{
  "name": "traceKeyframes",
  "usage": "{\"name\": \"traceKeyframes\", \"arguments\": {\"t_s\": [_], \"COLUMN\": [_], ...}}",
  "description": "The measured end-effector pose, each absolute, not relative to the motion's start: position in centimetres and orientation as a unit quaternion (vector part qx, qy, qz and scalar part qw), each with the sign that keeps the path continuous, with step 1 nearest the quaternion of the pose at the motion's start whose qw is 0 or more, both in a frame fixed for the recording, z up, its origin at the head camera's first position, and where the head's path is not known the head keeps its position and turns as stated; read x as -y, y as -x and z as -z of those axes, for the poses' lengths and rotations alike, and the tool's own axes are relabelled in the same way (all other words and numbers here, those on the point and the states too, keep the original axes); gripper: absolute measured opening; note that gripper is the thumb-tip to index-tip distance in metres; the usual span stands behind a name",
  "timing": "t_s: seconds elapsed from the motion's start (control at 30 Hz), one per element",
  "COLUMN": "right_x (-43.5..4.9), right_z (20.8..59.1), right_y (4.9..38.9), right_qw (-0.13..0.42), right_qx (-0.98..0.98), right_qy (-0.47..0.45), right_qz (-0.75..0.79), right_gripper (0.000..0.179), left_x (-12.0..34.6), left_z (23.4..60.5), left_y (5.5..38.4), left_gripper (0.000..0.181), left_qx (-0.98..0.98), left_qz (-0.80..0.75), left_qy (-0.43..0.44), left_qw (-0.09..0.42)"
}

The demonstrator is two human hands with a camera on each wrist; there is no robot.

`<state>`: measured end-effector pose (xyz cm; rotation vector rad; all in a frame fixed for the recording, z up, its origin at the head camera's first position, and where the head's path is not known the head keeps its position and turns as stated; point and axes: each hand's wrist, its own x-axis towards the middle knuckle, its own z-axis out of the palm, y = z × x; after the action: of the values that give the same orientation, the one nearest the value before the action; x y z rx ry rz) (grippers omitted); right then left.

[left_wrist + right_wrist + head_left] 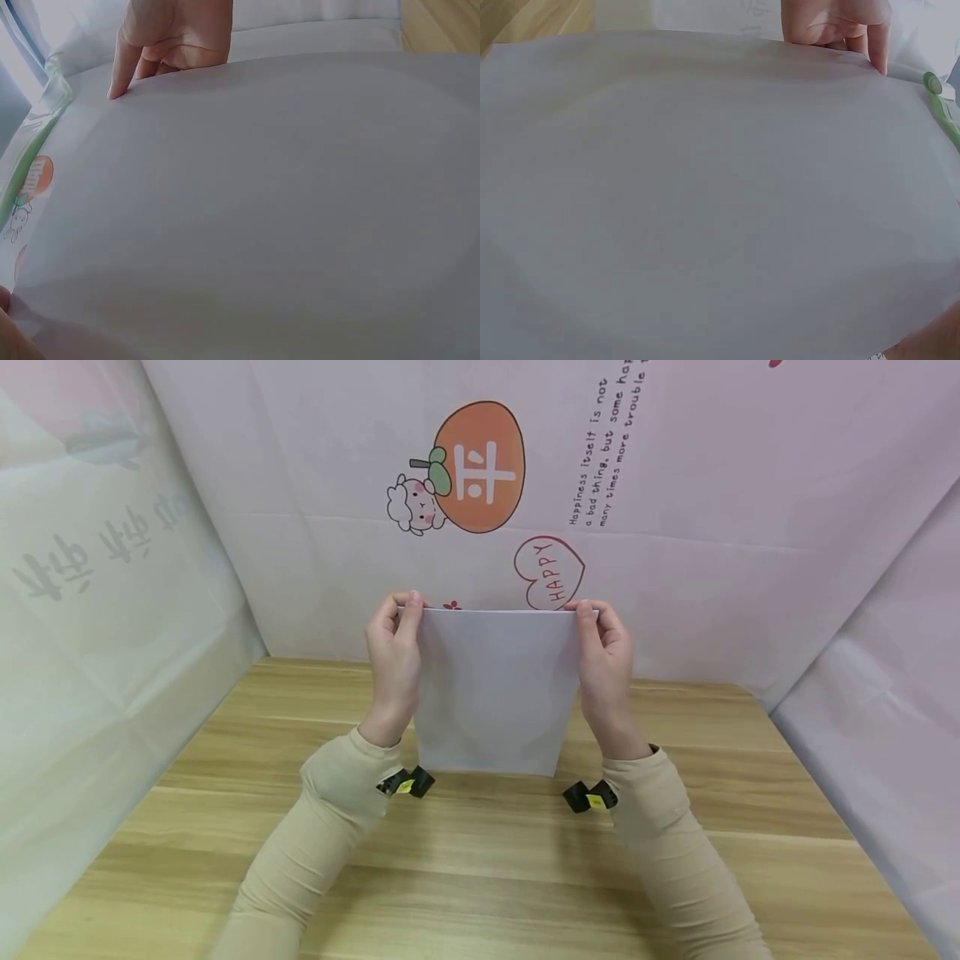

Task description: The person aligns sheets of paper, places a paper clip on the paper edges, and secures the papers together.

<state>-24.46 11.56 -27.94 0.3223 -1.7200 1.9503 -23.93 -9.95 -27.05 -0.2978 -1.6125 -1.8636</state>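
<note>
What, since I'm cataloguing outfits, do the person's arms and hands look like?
The left sleeve and right sleeve are long, beige and wrinkled, reaching the wrists. The left wrist device and right wrist device are small and black, each with a yellow label. The left hand and right hand are ungloved.

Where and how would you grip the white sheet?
Pinch the white sheet at its two upper corners, from the left and right sides, as the left hand and right hand do. It is thin and flat, so an edge pinch should suit; the wide spacing likely keeps the top edge straight.
</note>
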Motion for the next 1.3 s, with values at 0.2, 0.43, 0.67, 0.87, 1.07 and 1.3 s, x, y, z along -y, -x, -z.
{"name": "traceKeyframes", "arguments": {"t_s": [0.2,0.43,0.67,0.87,1.07,1.3], "right_x": [-11.64,-11.55,-11.41,-11.36,-11.31,-11.60], "right_z": [28.01,28.21,28.22,28.00,27.57,28.26], "right_y": [24.47,24.30,24.25,24.16,23.87,24.18], "right_qw": [0.256,0.257,0.262,0.273,0.274,0.241], "right_qx": [0.643,0.643,0.639,0.637,0.640,0.645], "right_qy": [-0.116,-0.111,-0.120,-0.121,-0.122,-0.117], "right_qz": [-0.713,-0.712,-0.713,-0.710,-0.707,-0.716], "right_gripper": [0.028,0.025,0.023,0.019,0.022,0.020], "left_x": [9.97,9.90,9.81,9.81,9.84,10.10], "left_z": [27.16,27.53,27.72,27.55,27.14,27.79], "left_y": [23.98,23.86,24.04,23.90,23.70,24.03], "left_gripper": [0.024,0.022,0.020,0.023,0.024,0.025], "left_qx": [0.613,0.604,0.603,0.612,0.610,0.602], "left_qz": [0.712,0.720,0.716,0.706,0.700,0.712], "left_qy": [0.114,0.112,0.113,0.114,0.121,0.134], "left_qw": [0.323,0.322,0.332,0.337,0.350,0.336]}}
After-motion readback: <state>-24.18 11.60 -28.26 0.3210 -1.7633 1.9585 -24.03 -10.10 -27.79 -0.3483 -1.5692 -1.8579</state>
